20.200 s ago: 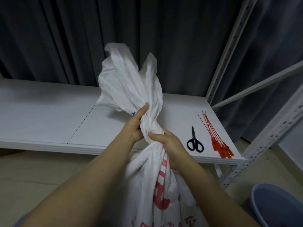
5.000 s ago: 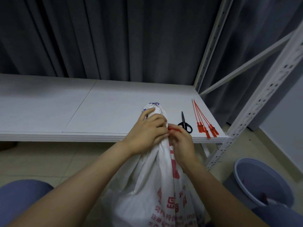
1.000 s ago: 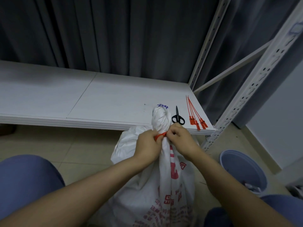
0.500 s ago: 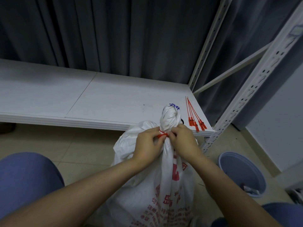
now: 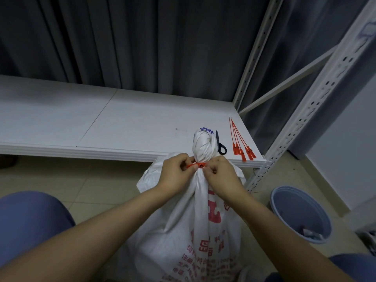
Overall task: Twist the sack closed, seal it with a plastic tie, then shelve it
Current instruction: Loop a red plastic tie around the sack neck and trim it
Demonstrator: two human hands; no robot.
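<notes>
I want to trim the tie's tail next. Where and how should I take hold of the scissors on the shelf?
Probably by the black handle loops, reaching from the front with the right hand. The scissors lie flat on the shelf, loops toward its front edge, blades pointing back. The sack crowds their left side and the spare ties lie to their right.

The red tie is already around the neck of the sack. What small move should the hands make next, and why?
Probably pull the end of the red tie held in the left hand farther, to tighten the loop. The tie sits round the twisted neck of the sack, the right hand pinches at its lock, and the sack is not yet on the shelf.
</notes>
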